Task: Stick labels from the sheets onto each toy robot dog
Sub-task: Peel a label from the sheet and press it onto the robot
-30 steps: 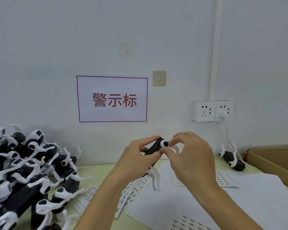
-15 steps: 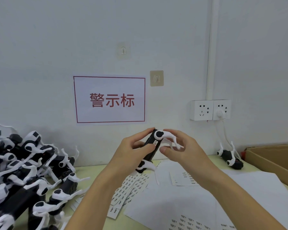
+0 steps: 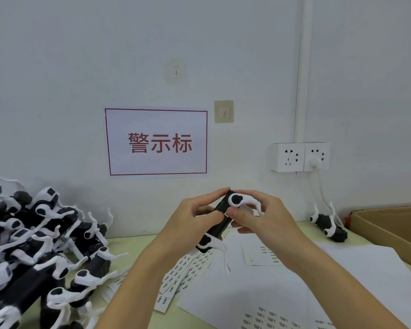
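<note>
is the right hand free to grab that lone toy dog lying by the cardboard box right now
Probably not yet. The right hand is pinching the held toy dog together with the left hand. Nothing lies between it and the lone dog, beside the cardboard box.

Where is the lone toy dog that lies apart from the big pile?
In the head view, the lone toy dog lies at the far right of the table, against the wall, below the wall sockets and left of the cardboard box.
</note>
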